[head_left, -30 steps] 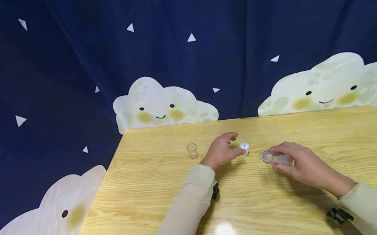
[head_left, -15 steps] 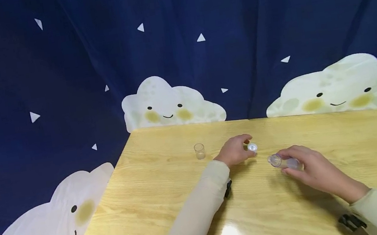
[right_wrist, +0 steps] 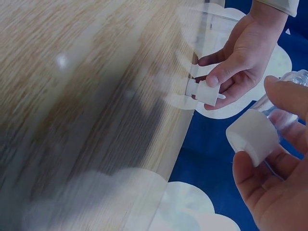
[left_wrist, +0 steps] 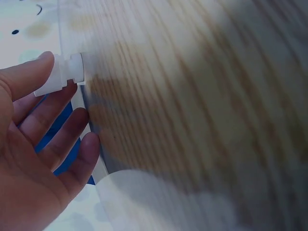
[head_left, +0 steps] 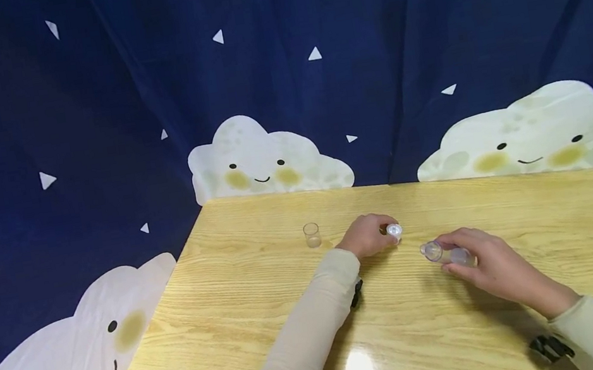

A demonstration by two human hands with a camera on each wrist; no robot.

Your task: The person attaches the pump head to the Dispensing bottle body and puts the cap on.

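1. Pinching a white piece [head_left: 395, 231] between thumb and fingers, the left hand [head_left: 367, 236] is near the tabletop's [head_left: 223, 311] far edge.
2. The right hand [head_left: 492, 261] holds a clear bottle [head_left: 455, 256] with a white end, farther from that edge.
3. A clear cup [head_left: 312, 236] stands toward the far left corner.
4. The white piece may touch the tabletop; dim wrist views leave it unsure.

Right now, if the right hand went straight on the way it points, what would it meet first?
Probably the white piece in the left hand, met by the clear bottle the right hand holds; depth is unclear, so it might miss.
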